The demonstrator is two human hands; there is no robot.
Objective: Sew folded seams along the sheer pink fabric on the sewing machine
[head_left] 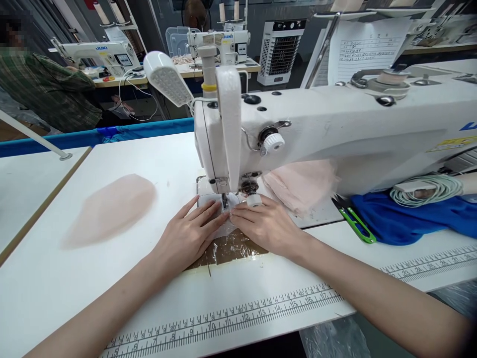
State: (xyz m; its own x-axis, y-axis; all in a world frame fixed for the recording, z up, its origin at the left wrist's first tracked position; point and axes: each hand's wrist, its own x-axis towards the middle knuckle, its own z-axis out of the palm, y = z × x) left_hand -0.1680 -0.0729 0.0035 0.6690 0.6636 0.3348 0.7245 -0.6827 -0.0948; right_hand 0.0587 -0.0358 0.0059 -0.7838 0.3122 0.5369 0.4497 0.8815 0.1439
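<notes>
2 forearms [346, 268] | 2 hands [190, 231] on sheer fabric [224, 229] | 1 sewing machine [320, 119]

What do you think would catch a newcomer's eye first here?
Probably the white sewing machine spanning the right, with left hand and right hand beside its needle. Then the sheer pink fabric on the table at left, and the green thread snips beside the blue cloth.

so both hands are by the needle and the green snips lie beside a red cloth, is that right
The cloth is blue, not red, as the head view shows; the green snips do lie beside it, and the left hand and right hand are by the needle.
</notes>
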